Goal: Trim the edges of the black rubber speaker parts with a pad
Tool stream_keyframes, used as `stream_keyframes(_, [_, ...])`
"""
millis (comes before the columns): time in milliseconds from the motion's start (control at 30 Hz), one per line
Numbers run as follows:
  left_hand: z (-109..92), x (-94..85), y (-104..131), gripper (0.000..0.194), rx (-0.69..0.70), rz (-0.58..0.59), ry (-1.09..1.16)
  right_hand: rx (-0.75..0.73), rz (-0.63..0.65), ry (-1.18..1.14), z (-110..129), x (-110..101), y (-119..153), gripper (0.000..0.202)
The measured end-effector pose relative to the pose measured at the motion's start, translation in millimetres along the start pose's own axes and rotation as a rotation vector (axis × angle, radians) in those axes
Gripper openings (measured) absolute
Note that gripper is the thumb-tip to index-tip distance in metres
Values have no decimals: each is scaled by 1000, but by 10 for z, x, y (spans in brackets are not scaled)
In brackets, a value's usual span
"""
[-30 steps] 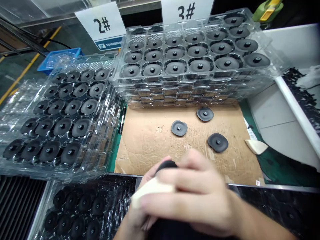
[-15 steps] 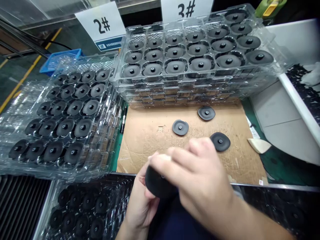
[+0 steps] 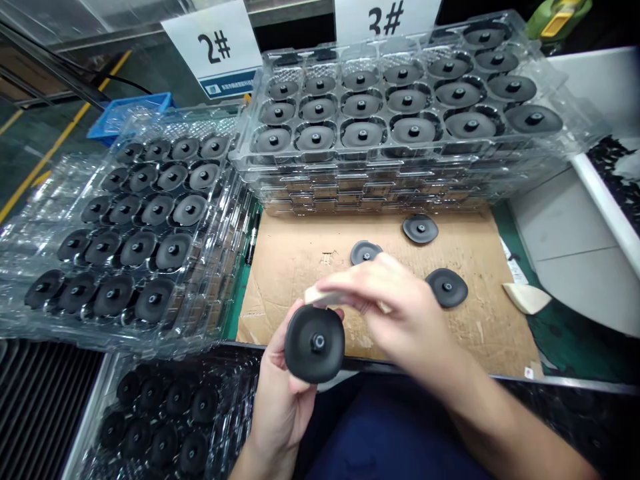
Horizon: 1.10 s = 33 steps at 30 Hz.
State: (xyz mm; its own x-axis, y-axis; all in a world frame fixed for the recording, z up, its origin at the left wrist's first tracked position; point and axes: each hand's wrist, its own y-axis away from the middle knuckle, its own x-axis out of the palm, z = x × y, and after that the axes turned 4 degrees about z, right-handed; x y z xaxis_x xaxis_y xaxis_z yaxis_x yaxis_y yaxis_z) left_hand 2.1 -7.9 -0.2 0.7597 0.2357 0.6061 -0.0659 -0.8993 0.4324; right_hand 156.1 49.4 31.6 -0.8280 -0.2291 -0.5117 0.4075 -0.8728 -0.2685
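Note:
My left hand (image 3: 286, 393) grips a black rounded disc (image 3: 314, 343) by its edge, its face with a central stub turned up toward the camera. Pinched in my right hand (image 3: 400, 307) is a pale, cream-coloured piece (image 3: 325, 297), which touches or nearly touches the disc's upper rim. On the cardboard sheet (image 3: 285, 267) beyond lie three similar discs: one (image 3: 365, 253) partly behind my right hand, one farther back (image 3: 421, 229), and one to the right (image 3: 447, 287).
Stacked clear trays of black discs stand at the back (image 3: 370, 167) and left (image 3: 140, 250), with another tray (image 3: 165, 427) lower left. A cream wedge (image 3: 527, 298) and a white bin (image 3: 565, 227) are on the right. A black pen (image 3: 253, 239) lies beside the cardboard.
My right hand has lifted off the disc's face and moved to its upper edge, so the disc and the pale piece now show clearly. The view has shifted slightly.

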Motion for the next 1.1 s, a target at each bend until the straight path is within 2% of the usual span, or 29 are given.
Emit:
stream_keyframes(67, [-39, 16, 11, 51, 4, 51, 32, 153, -66, 64, -190, 50, 94, 27])
stream_keyframes(100, [-54, 15, 14, 47, 6, 77, 47, 193, -58, 78, -284, 107, 172, 26])
stream_keyframes(233, [-65, -32, 6, 37, 23, 123, 78, 237, 107, 90, -568, 403, 515, 26])
stream_keyframes(300, [-52, -53, 3, 40, 21, 135, 90, 250, 145, 108, -587, 436, 578, 26])
stream_keyframes(367, [-38, -54, 5, 45, 16, 137, 98, 284, 96, 106, -475, 334, 529, 25])
stream_keyframes(433, [-23, -29, 8, 49, 15, 119, 98, 294, -30, 76, -248, 155, 409, 27])
stream_keyframes(500, [-8, 10, 10, 44, 8, 102, 111, 161, -106, 19, 14, -7, 283, 31])
stream_keyframes(567, [5, 43, 10, 38, 0, 73, 118, -42, -9, -6, 213, -90, 200, 34])
stream_keyframes(600, [9, 51, 9, 37, -11, 59, 111, -84, 72, 14, 271, -100, 180, 35])
stream_keyframes(633, [9, 52, 8, 37, -23, 45, 98, -80, 147, 51, 300, -95, 172, 36])
stream_keyframes(700, [1, 37, 4, 41, -23, 21, 73, -15, 196, 137, 292, -59, 176, 37])
stream_keyframes(767, [-23, 14, -1, 41, 12, 30, 83, -35, 122, 136, 237, -16, 187, 38])
stream_keyframes(833, [-58, 1, -10, 39, 94, 58, 98, -56, 7, 29, 169, 2, 193, 33])
stream_keyframes(900, [-92, 3, -21, 40, 139, 92, 92, 56, -41, -81, 99, -20, 209, 26])
stream_keyframes(967, [-112, 12, -30, 41, 117, 99, 83, 214, -85, -114, 20, -63, 262, 20])
stream_keyframes(1067, [-101, 26, -50, 45, 45, 51, 110, 378, -206, -43, -137, -51, 434, 18])
stream_keyframes(1100, [-90, 30, -60, 47, 26, 33, 122, 406, -200, -17, -205, -5, 508, 20])
